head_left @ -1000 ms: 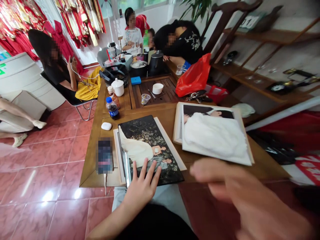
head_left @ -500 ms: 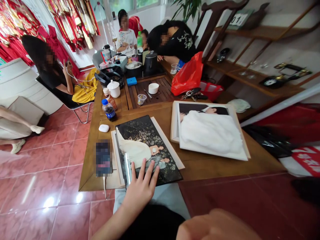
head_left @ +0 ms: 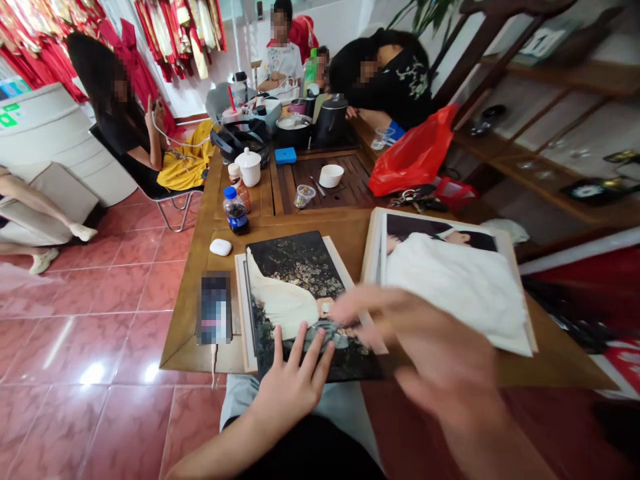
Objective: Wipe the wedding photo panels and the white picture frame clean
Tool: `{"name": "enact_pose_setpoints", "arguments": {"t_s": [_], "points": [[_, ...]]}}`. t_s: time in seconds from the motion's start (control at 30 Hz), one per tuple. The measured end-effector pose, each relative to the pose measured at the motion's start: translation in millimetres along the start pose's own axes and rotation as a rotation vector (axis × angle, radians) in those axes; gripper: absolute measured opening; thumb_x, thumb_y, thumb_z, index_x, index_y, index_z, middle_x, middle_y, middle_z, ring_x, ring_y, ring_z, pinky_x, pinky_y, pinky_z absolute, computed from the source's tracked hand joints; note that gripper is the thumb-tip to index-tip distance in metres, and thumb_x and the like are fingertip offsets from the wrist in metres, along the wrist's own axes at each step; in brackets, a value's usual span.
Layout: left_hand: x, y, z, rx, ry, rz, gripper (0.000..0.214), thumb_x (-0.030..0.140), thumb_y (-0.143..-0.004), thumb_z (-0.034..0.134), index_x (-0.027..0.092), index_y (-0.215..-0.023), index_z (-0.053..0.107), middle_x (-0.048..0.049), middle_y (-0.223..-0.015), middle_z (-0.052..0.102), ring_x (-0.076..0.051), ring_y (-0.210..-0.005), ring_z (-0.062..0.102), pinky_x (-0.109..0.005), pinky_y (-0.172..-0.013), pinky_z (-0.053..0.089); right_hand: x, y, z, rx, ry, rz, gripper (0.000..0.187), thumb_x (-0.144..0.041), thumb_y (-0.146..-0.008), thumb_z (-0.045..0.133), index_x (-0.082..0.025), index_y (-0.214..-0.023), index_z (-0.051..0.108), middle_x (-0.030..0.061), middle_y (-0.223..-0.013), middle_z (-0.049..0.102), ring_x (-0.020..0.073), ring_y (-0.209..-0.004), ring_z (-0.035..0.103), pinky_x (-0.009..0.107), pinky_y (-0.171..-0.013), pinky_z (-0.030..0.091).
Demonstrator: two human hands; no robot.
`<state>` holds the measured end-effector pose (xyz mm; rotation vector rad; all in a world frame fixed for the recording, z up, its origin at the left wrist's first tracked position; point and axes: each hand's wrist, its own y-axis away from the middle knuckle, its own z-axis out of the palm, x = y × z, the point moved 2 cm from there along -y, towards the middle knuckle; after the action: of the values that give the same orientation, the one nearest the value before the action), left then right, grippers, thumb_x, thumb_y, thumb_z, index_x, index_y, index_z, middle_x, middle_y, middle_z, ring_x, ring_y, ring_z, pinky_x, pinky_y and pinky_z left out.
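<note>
A dark glossy photo panel (head_left: 295, 263) showing a figure in a long pale gown lies tilted at the near table edge, on top of a pale board (head_left: 242, 313). My left hand (head_left: 293, 383) rests flat on its lower part with fingers spread. Over the panel's right side is my right hand (head_left: 435, 350), smeared by motion; whether it touches the surface or holds anything does not show. To the right, a white cloth (head_left: 450, 287) covers most of a second photo (head_left: 415, 228) in a light frame.
Left of the panel are a phone (head_left: 214, 310) with a strap, a white earbud case (head_left: 221, 247) and a blue-capped bottle (head_left: 235, 212). Farther back stand a white lidded cup (head_left: 250, 168), a small bowl (head_left: 331, 176) and a red plastic bag (head_left: 413, 157). Several people sit around the table.
My right hand has risen from the bottom edge to above the panel's right side. My left hand stays on the panel. The whole view has shifted slightly.
</note>
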<state>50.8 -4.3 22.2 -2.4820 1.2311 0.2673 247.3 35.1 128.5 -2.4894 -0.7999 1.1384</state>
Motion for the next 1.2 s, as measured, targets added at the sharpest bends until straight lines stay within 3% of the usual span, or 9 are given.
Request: {"name": "enact_pose_setpoints", "arguments": {"t_s": [0.13,0.2,0.3,0.4,0.57,0.73,0.8,0.97,1.2], "points": [[2.5,0.5,0.1,0.012,-0.011,-0.004,0.049,0.029,-0.105,0.041,0.019,-0.152,0.047,-0.0150,-0.166,0.034,-0.038,-0.144,0.046,-0.064,-0.106,0.046,74.0,-83.1,15.2,-0.023,0.004,0.064,0.030,-0.043,-0.097,0.045,-0.028,-0.110,0.067,0.0111,-0.118,0.068,0.0304,-0.118,0.062,0.052,-0.106,0.047],[3.7,1.1,0.7,0.002,-0.011,-0.006,0.049,0.030,-0.105,0.041,0.020,-0.153,0.046,-0.0158,-0.167,0.032,-0.039,-0.144,0.045,-0.064,-0.107,0.044,111.1,-113.1,30.3,-0.177,0.164,0.082,0.037,-0.043,-0.097,0.041,-0.024,-0.120,0.063,0.0132,-0.128,0.064,0.0306,-0.125,0.058,0.050,-0.109,0.043],[5.4,1.9,1.4,-0.008,-0.007,-0.011,0.049,0.032,-0.106,0.041,0.021,-0.154,0.045,-0.0156,-0.167,0.031,-0.039,-0.145,0.045,-0.064,-0.108,0.042,150.0,-138.0,53.1,-0.317,0.229,0.088,0.039,-0.044,-0.096,0.044,-0.022,-0.121,0.064,0.0152,-0.129,0.066,0.0346,-0.123,0.058,0.053,-0.108,0.041],[6.9,2.0,2.2,0.002,-0.003,-0.023,0.048,0.033,-0.106,0.041,0.022,-0.153,0.046,-0.0146,-0.167,0.033,-0.038,-0.143,0.046,-0.063,-0.107,0.044,169.2,-148.5,72.8,-0.452,0.241,0.080,0.035,-0.044,-0.098,0.043,-0.023,-0.111,0.068,0.0133,-0.115,0.072,0.0318,-0.109,0.065,0.049,-0.100,0.047],[9.3,2.0,4.4,0.015,-0.005,-0.036,0.048,0.035,-0.106,0.041,0.024,-0.152,0.048,-0.0137,-0.166,0.034,-0.038,-0.143,0.047,-0.062,-0.107,0.045,183.8,-155.1,91.4,-0.564,0.237,0.078,0.035,-0.040,-0.104,0.039,-0.021,-0.100,0.068,0.0118,-0.106,0.072,0.0265,-0.101,0.066,0.044,-0.095,0.050],[11.4,0.4,4.0,0.044,0.000,-0.056,0.045,0.034,-0.107,0.040,0.026,-0.149,0.052,-0.0111,-0.163,0.041,-0.037,-0.141,0.049,-0.059,-0.102,0.050,193.0,-152.2,96.1,-0.572,0.269,0.140,0.036,-0.042,-0.098,0.062,-0.020,-0.127,0.062,0.0094,-0.128,0.064,0.0223,-0.107,0.065,0.045,-0.092,0.056],[11.5,-0.2,2.8,0.049,0.000,-0.055,0.044,0.033,-0.107,0.040,0.026,-0.148,0.053,-0.0106,-0.163,0.041,-0.036,-0.141,0.049,-0.059,-0.101,0.051,192.4,-151.3,93.0,-0.556,0.283,0.153,0.035,-0.043,-0.099,0.060,-0.020,-0.126,0.062,0.0090,-0.126,0.064,0.0217,-0.105,0.065,0.044,-0.090,0.056],[7.2,0.0,-7.4,0.041,-0.014,-0.009,0.047,0.034,-0.106,0.041,0.024,-0.150,0.050,-0.0125,-0.165,0.037,-0.038,-0.143,0.046,-0.063,-0.106,0.046,180.3,-152.3,72.0,-0.494,0.305,0.155,0.039,-0.046,-0.106,0.026,-0.024,-0.092,0.054,0.0097,-0.095,0.067,0.0253,-0.087,0.064,0.041,-0.082,0.050],[-11.0,0.9,-44.0,0.113,-0.017,0.089,0.049,0.034,-0.105,0.042,0.023,-0.152,0.048,-0.0120,-0.165,0.037,-0.039,-0.145,0.044,-0.062,-0.109,0.046,156.1,-153.3,22.1,-0.425,0.339,0.157,0.037,-0.052,-0.102,0.024,-0.027,-0.085,0.046,0.0090,-0.089,0.067,0.0267,-0.083,0.063,0.039,-0.077,0.045]]}}
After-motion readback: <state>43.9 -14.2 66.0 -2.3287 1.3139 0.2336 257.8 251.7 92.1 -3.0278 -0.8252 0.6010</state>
